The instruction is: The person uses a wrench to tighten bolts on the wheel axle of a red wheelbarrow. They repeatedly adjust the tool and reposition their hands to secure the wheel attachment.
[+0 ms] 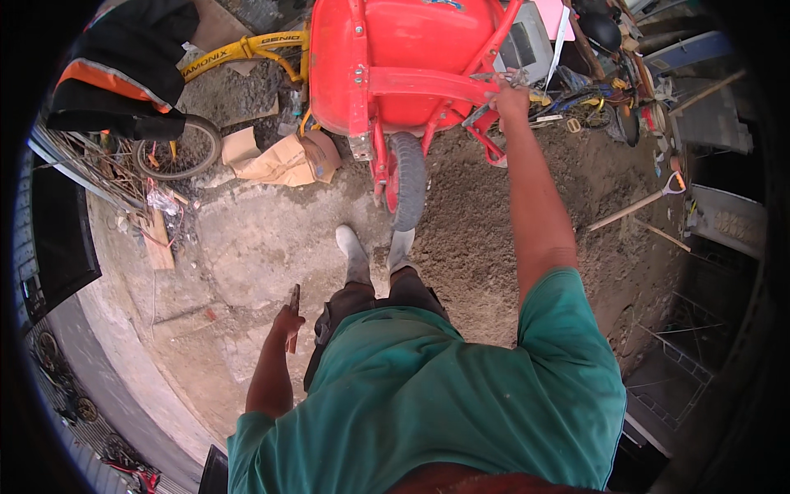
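Observation:
A red wheelbarrow [420, 41] is tipped up in front of me, its underside and metal frame facing me. Its wheel [410, 181], with a grey dusty tyre, is close to my boots. My right hand [512, 100] reaches far forward and is closed on the wheelbarrow's frame, at the end of a curved red strut; the fingertips are partly hidden. Low at my left side, my left hand [288, 321] is closed around a short, brown, stick-like tool [296, 296]. Its ends stick out above and below the fist, and its exact kind is unclear.
Torn cardboard [284, 159] lies left of the wheel, near a yellow bicycle frame [239, 53] with a dark jacket [123, 74] beside it. Loose grey sand [510, 222] covers the ground at right. A long-handled tool [634, 206] lies beyond it, below piled scrap [613, 90].

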A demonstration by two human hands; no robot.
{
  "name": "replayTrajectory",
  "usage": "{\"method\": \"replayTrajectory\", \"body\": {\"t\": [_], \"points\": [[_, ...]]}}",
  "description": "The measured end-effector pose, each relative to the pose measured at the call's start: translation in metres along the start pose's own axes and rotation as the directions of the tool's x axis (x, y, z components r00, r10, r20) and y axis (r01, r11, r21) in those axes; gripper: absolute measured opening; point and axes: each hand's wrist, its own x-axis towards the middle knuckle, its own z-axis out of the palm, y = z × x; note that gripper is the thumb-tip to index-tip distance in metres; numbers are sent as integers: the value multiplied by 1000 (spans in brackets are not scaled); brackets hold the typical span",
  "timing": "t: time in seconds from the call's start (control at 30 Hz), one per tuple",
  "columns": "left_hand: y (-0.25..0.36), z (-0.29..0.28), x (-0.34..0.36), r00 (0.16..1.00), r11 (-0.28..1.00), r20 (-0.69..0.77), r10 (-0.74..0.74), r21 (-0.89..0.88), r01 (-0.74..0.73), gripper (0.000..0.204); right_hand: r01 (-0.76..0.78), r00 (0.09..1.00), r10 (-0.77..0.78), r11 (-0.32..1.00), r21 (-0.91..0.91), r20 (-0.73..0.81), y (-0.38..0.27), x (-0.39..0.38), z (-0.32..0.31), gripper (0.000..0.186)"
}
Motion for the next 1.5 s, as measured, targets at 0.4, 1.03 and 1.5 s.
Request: {"method": "replayTrajectory", "body": {"t": [0.4,1.03,1.5], "points": [[3,-7,2,1000,999,-4,-13,-47,13,54,47,968,-189,786,-616,-167,58,35,17,43],[130,-57,28,967,964,26,252,81,-253,51,19,996,-70,764,-645,-54,63,19,-13,74],[230,-62,34,929,927,65,364,65,-368,58,-146,989,135,965,-218,-65,66,0,-14,84]]}}
